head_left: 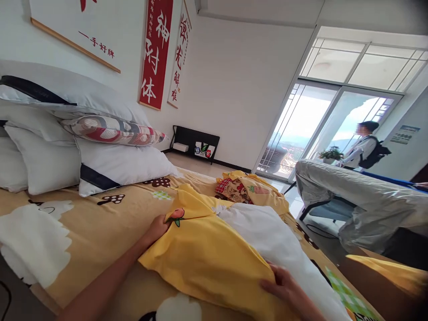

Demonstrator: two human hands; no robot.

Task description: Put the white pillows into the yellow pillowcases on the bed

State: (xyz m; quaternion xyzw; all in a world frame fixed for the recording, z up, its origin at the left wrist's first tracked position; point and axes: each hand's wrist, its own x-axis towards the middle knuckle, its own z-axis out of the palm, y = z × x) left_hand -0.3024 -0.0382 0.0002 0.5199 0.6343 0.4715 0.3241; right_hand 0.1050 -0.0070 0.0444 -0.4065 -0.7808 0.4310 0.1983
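A yellow pillowcase (pixel 207 254) with a printed peach lies spread over the bed in front of me. My left hand (pixel 159 229) grips its left edge beside the peach print, the fingers partly hidden by the cloth. My right hand (pixel 282 283) pinches its right edge, thumb on top. A white pillow (pixel 270 227) lies just to the right, partly under the yellow cloth; whether its end is inside the case I cannot tell. Past it rests a folded yellow cloth with a carrot print (pixel 264 189), beside a patterned red and brown piece (pixel 234 191).
White pillows (pixel 123 162) are stacked at the left, with a patterned cushion (pixel 113 129) among them. The bed has a tan printed sheet (pixel 127 223). A plastic-covered table (pixel 361 187) and a chair (pixel 329 209) stand at the right. Behind it is a person (pixel 364 145) with a backpack.
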